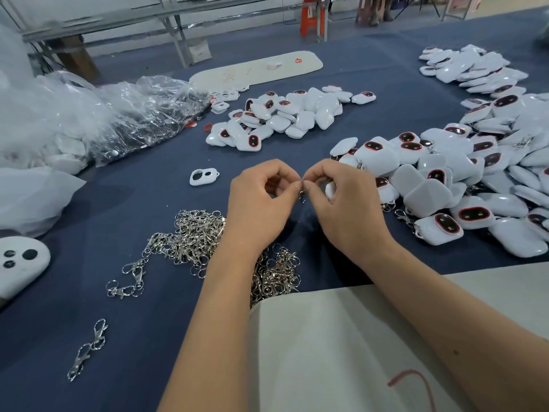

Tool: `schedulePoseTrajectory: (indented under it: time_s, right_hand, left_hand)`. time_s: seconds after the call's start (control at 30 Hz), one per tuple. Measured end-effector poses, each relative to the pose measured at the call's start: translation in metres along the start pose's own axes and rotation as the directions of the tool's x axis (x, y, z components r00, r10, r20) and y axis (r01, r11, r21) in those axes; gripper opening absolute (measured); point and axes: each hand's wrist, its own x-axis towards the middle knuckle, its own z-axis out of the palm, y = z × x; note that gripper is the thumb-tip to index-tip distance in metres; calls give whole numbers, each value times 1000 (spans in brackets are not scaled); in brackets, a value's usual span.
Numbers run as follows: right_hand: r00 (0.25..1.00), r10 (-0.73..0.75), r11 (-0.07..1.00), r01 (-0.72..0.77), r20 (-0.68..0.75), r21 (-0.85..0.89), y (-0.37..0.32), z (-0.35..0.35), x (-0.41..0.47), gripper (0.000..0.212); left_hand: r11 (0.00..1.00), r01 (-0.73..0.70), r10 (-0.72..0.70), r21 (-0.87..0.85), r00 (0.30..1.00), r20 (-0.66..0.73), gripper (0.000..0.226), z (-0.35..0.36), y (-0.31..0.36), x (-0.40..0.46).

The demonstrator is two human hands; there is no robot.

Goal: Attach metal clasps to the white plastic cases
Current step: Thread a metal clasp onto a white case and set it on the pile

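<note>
Head view of a clasp-fitting step at a blue-covered bench (148,221). The left hand (261,200) and the right hand (341,200) meet at their fingertips, thumb and forefinger of each pinched together on a small metal clasp (302,194) that hangs between them just above the cloth; its ring is too small to make out clearly. A white plastic case (330,190) is tucked in the right palm, behind the pinching fingers, mostly hidden. The supply of loose clasps (196,236) lies just beneath and to the near left of the left wrist; a lone open shell (204,176) sits beyond the left fingers. Finished cases with clasps (439,185) are heaped to the far side of the right fingers, and an unfitted heap (285,117) lies well beyond both hands. To do this step well, it seems best to keep the ring's split spread with one thumbnail while the other hand feeds the case's loop into the gap, turning the ring until it closes fully; working low over the cloth limits loss if the clasp slips, and a light grip likely avoids bending the ring.
</note>
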Motion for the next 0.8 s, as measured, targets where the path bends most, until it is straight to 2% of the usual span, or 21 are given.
schedulePoseTrajectory:
  time_s: [0.13, 0.27, 0.47, 0.6, 0.7, 0.8]
  right_hand:
    - [999, -17, 999, 20, -48, 46, -1, 0, 0, 7]
    - [995, 100, 968, -91, -28, 232, 3, -1, 2, 3]
    - [995, 102, 935, -95, -3, 341, 3, -4, 2, 9]
    - [997, 54, 955, -38, -47, 294, 3, -4, 1, 11]
    - [994, -68, 989, 79, -88, 123, 4, -2, 0, 10]
    - [982, -178, 984, 177, -67, -22, 7, -2, 2, 8]
  left_hand:
    - [1000, -28, 28, 8, 999, -20, 16, 2, 0, -1]
    - [995, -59, 50, -79, 992, -113, 17, 1, 3, 0]
    - [990, -58, 45, -131, 994, -102, 15, 2, 4, 0]
    - [991, -35, 25, -127, 997, -76, 13, 2, 2, 0]
    - [994, -64, 56, -92, 994, -89, 15, 1, 4, -3]
    - [990, -98, 89, -104, 992, -92, 13, -4, 3, -4]
